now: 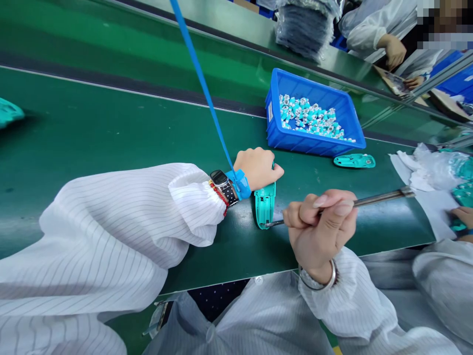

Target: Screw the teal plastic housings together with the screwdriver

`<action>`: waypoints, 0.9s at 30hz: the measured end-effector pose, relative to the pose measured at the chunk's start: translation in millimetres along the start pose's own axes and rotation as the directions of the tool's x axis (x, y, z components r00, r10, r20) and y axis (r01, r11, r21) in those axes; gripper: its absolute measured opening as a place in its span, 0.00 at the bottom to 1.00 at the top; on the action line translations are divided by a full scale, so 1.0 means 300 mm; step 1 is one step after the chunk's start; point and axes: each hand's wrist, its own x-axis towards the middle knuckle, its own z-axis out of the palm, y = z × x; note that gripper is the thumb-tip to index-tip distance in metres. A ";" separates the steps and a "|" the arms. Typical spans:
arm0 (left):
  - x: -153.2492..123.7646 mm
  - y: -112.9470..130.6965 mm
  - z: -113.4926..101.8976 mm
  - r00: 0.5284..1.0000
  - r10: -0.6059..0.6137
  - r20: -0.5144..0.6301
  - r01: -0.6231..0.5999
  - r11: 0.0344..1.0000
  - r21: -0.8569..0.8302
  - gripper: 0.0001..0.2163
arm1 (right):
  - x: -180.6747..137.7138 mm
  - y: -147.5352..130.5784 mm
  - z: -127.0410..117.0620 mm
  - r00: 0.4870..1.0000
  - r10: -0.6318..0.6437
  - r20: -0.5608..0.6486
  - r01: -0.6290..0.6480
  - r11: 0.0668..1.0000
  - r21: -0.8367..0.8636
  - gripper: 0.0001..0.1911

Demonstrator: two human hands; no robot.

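My left hand (257, 166) is closed over a teal plastic housing (265, 203) standing on its edge on the green belt (111, 133). A watch, a red bead string and a blue wrist strap (241, 183) sit on that wrist. My right hand (320, 227) is fisted round metal tweezers (380, 198), whose tip touches the lower end of the housing.
A blue bin (314, 143) of several small teal-and-white parts stands behind the hands. A second teal housing (354, 160) lies flat beside it. White paper and plastic bags (428, 172) lie at right. A co-worker's hand (463, 217) is at the right edge, another person's hand (393, 49) is across the belt.
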 end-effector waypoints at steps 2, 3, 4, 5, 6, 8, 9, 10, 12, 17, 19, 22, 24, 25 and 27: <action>-0.001 0.000 0.000 1.000 -0.008 0.002 0.008 1.000 0.002 0.17 | 0.001 -0.001 0.000 1.000 0.003 0.004 -0.003 1.000 0.016 0.12; -0.001 0.001 0.001 1.000 -0.013 0.004 0.013 1.000 0.003 0.17 | 0.001 -0.001 0.002 1.000 0.005 0.004 -0.005 1.000 0.021 0.12; -0.002 0.001 0.001 1.000 -0.018 0.006 0.018 1.000 0.003 0.17 | 0.000 0.000 0.003 1.000 0.006 0.002 -0.006 1.000 0.020 0.12; -0.002 0.002 0.001 1.000 -0.021 0.008 0.021 1.000 0.002 0.17 | -0.001 0.001 0.006 1.000 -0.001 -0.001 0.001 1.000 0.013 0.11; -0.003 0.004 0.001 1.000 -0.022 0.011 0.022 1.000 -0.001 0.17 | -0.003 0.002 0.008 1.000 -0.012 -0.004 0.012 1.000 0.000 0.11; -0.003 0.007 0.000 1.000 -0.018 0.015 0.018 1.000 -0.006 0.17 | -0.008 0.005 0.013 0.999 -0.042 -0.002 0.042 0.999 -0.029 0.11; -0.003 0.009 -0.001 1.000 -0.019 0.017 0.019 1.000 -0.008 0.17 | -0.011 0.007 0.015 0.999 -0.052 0.002 0.052 0.998 -0.043 0.11; -0.003 0.010 -0.002 1.000 -0.022 0.017 0.022 1.000 -0.009 0.17 | -0.014 0.010 0.016 0.998 -0.059 0.007 0.059 0.997 -0.056 0.10; -0.002 0.011 -0.004 0.999 -0.030 0.017 0.031 0.999 -0.010 0.16 | -0.022 0.016 0.016 0.998 -0.067 0.011 0.068 0.995 -0.074 0.10; 0.002 -0.010 -0.006 0.999 -0.026 0.034 0.026 1.000 -0.014 0.17 | -0.041 0.036 0.008 0.989 -0.115 0.095 0.123 0.989 -0.086 0.08; 0.002 -0.023 -0.004 1.000 -0.024 0.017 0.024 1.000 -0.007 0.18 | -0.036 0.039 0.004 0.990 -0.101 0.101 0.108 0.992 -0.069 0.09; 0.001 -0.035 0.000 0.999 -0.030 -0.011 0.030 0.999 0.012 0.17 | -0.008 0.029 -0.005 0.999 -0.050 0.001 0.050 0.998 -0.031 0.10; 0.001 -0.038 0.003 0.999 -0.036 -0.011 0.036 0.999 0.017 0.17 | 0.013 0.017 -0.012 0.997 -0.058 -0.050 0.056 0.998 -0.027 0.10; 0.001 -0.038 0.005 0.999 -0.037 -0.011 0.037 0.999 0.019 0.17 | 0.020 0.012 -0.015 0.996 -0.074 -0.058 0.073 0.997 -0.030 0.10; 0.002 -0.037 0.006 0.999 -0.032 -0.013 0.033 0.999 0.027 0.17 | 0.025 0.011 -0.019 0.995 -0.097 -0.039 0.096 0.995 -0.027 0.10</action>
